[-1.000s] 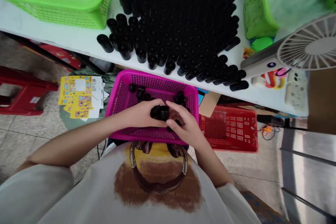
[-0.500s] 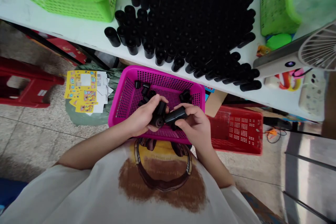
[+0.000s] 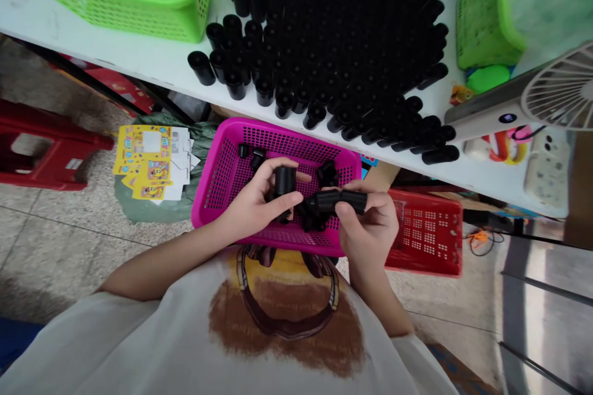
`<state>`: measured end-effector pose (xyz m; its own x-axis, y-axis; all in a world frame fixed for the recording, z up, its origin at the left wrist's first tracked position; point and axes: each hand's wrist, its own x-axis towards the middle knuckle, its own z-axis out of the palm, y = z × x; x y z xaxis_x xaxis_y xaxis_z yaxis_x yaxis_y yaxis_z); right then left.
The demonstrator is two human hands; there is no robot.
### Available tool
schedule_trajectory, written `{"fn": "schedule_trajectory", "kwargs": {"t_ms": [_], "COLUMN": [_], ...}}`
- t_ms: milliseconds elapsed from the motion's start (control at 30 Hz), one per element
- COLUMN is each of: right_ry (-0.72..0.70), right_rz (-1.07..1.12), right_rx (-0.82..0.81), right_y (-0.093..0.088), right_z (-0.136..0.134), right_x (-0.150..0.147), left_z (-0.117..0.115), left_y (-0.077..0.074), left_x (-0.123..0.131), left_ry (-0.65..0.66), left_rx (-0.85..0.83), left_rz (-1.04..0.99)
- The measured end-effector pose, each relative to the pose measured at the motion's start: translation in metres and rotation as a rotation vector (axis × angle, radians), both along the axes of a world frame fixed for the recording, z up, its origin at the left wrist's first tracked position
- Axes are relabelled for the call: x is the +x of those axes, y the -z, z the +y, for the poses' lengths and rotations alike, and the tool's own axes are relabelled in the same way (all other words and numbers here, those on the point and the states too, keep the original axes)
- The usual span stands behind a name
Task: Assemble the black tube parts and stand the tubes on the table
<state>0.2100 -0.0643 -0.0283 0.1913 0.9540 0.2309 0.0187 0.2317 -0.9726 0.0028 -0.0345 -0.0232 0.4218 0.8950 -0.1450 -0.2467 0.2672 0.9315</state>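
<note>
Over the magenta basket [image 3: 208, 197], my left hand [image 3: 252, 200] is closed around a short black plastic cylinder [image 3: 285, 181], its thumb stretched across toward the right. My right hand [image 3: 370, 228] pinches a longer black plastic tube [image 3: 340, 200] between thumb and fingers, lying nearly level. That tube looks jointed near its middle; whether it is one piece or two I cannot tell. The two hands are a little apart. Below them, several small black parts [image 3: 327, 171] lie loose in the basket, some hidden by my hands.
Many black tubes [image 3: 315, 114] stand crowded on the white table [image 3: 152, 65]. Green baskets [image 3: 185, 12] flank them, with a small fan [image 3: 560, 86] at right. A red crate [image 3: 430, 234], a red stool [image 3: 46, 148] and yellow printed cards [image 3: 143, 157] are lower down.
My right hand has moved right with its black tube, away from my left hand. My left hand has turned, so its cylinder now stands more upright and its thumb reaches across.
</note>
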Motion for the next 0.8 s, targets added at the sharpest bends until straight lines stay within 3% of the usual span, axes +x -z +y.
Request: {"fn": "schedule_trajectory", "kwargs": {"t_ms": [100,300,533,667,800], "right_ry": [0.01,-0.053,-0.057,-0.063,-0.065], "right_rz": [-0.087,-0.223,-0.239,-0.252,-0.339], "right_rx": [0.105,0.223,0.241,0.302,0.352], "right_y": [-0.008,-0.017,-0.013,-0.012,-0.013], "right_z": [-0.002,-0.007,-0.008,-0.009,-0.009], "right_x": [-0.004,-0.007,-0.009,-0.01,-0.012], "left_z": [0.0,-0.001,-0.003,-0.001,0.0], "left_y": [0.0,-0.006,-0.001,0.0,-0.004], "left_x": [0.001,0.002,0.005,0.01,0.013], "left_ry": [0.056,0.03,0.079,0.012,-0.007], "left_rx": [-0.061,-0.055,-0.276,-0.46,-0.496], "left_rz": [-0.042,0.02,-0.041,-0.168,-0.174]}}
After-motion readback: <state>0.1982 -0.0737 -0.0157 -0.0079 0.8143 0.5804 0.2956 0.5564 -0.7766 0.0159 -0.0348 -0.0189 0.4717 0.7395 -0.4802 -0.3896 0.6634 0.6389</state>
